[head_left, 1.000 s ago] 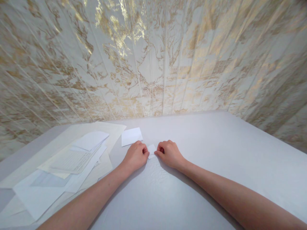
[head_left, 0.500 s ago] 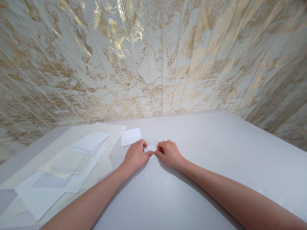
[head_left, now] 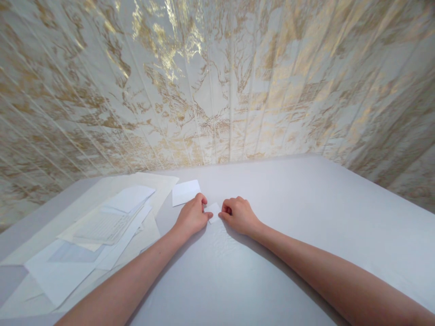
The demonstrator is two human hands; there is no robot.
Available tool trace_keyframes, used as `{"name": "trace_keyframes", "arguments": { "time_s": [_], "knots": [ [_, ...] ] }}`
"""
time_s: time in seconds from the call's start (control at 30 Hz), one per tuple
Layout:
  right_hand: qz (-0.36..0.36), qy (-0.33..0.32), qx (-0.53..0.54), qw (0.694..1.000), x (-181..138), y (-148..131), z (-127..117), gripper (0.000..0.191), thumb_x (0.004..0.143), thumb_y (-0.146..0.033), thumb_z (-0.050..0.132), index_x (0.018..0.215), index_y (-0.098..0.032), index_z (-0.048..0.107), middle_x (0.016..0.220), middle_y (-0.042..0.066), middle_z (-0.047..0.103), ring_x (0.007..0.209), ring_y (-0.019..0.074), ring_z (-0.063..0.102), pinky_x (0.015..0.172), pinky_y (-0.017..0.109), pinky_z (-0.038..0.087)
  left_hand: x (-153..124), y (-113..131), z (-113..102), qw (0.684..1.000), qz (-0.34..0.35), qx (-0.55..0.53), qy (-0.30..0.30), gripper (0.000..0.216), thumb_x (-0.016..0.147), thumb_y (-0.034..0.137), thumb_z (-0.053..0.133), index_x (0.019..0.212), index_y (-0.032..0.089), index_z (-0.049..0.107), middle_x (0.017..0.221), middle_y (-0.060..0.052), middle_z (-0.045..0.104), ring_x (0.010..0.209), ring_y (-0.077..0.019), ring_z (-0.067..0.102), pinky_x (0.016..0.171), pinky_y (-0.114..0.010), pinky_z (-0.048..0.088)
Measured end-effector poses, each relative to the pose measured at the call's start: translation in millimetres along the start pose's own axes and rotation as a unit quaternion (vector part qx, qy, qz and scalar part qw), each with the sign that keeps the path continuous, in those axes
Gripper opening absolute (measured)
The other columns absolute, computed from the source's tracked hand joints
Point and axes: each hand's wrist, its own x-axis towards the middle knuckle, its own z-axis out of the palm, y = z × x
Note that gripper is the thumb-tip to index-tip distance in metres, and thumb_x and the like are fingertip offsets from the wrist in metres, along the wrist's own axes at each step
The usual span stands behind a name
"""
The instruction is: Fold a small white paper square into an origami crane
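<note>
A small white piece of paper (head_left: 213, 213) lies on the table between my hands. My left hand (head_left: 194, 214) has its thumb at the paper's left edge, the other fingers curled. At the right edge, my right hand (head_left: 239, 215) pinches the paper between thumb and curled index finger. Just behind my left hand rests a larger white sheet of paper (head_left: 185, 192), with a crease across it.
To the left spreads a pile of papers: a folded white sheet (head_left: 131, 198), a sheet with lines of writing (head_left: 102, 226) and a large white sheet (head_left: 61, 276). A gold-patterned curtain (head_left: 210, 90) hangs behind the pale table (head_left: 322, 217).
My left thumb has drawn back left from my right fingertips, so more of the small paper shows. My right hand stays nearly in place.
</note>
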Motion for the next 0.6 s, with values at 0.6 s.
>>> {"name": "trace_keyframes", "arguments": {
  "time_s": [0.6],
  "knots": [
    [-0.209, -0.034, 0.101, 0.972, 13, 23, -1, 0.041, 0.069, -0.006, 0.053, 0.109, -0.015, 0.058, 0.105, 0.008, 0.064, 0.098, 0.0204, 0.054, 0.089, 0.034, 0.037, 0, -6, -7, 0.995, 0.087, -0.034, 0.03, 0.019, 0.063, 0.016, 0.063, 0.081, 0.018, 0.056, 0.085, -0.002, 0.054, 0.082, -0.0172, 0.053, 0.073, -0.028, 0.042]
  ]
}}
